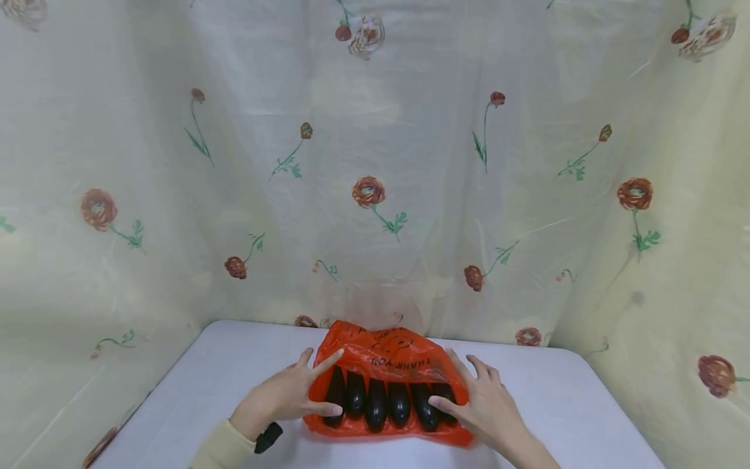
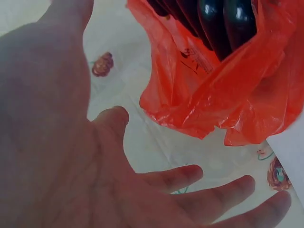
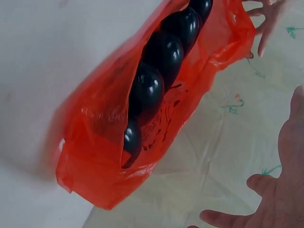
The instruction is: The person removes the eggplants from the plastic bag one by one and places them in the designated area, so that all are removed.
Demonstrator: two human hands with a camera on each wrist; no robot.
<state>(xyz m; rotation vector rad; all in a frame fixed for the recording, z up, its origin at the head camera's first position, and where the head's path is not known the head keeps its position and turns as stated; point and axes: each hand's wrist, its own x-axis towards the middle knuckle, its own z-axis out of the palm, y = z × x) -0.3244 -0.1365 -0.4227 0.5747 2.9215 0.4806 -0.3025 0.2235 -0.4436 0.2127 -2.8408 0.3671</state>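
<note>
In the head view, a red bag (image 1: 381, 348) lies on the table (image 1: 252, 358), its mouth facing the person so that six dark eggplants (image 1: 377, 404) show side by side, with the left hand (image 1: 290, 393) and right hand (image 1: 491, 402) spread at opposite ends, apparently set wide to match its breadth. The left wrist view shows that hand's fingers splayed, clear of the bag. In the right wrist view, the right hand also stands apart from it, pinching nothing.
</note>
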